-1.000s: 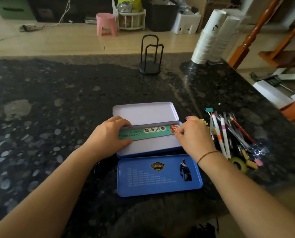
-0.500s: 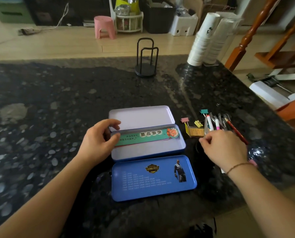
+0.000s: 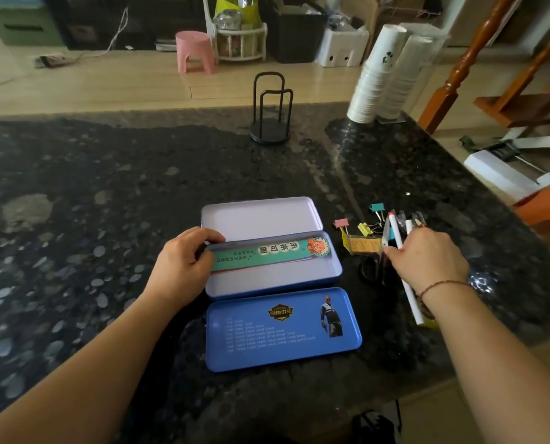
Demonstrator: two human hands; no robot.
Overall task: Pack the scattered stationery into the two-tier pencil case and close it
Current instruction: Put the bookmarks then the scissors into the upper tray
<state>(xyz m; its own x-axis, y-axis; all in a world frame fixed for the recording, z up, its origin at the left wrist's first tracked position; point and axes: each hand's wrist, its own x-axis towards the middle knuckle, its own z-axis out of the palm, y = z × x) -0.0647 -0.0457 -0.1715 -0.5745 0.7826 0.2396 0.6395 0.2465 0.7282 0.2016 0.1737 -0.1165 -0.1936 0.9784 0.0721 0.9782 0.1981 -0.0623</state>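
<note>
Head view: we see our blue case (image 3: pixel 272 267) lying open on the dark table (image 3: pixel 107 193). It has three parts. The far tray (image 3: pixel 260 216) is empty. The middle tray (image 3: pixel 299 277) holds only a green ruler (image 3: pixel 267 253), which lies along its far side. The lid (image 3: pixel 283 328) lies flat, closest to us, with its picture side up.

Our left hand (image 3: pixel 180 267) rests on the left end of the middle tray. Its fingers (image 3: pixel 203 238) curl over the rim, and the thumb touches the end of the ruler. It looks like we hold the case steady.

Our right hand (image 3: pixel 427 261) is over the pile to the right of the case. It is closed around a few pens (image 3: pixel 395 229), a white one with a red tip among them, and they stick out past our fingers. We cannot tell how many we hold.

On the table near that hand are a pink clip (image 3: pixel 341 223), a yellow clip (image 3: pixel 364 228), a teal clip (image 3: pixel 377 207) and a small yellow box (image 3: pixel 361 244). Black scissors (image 3: pixel 371 270) lie just beside our hand.

We think the job has only just begun. One thing is packed. The pens, clips, box and scissors must all go in, then we fold the trays and shut the lid
</note>
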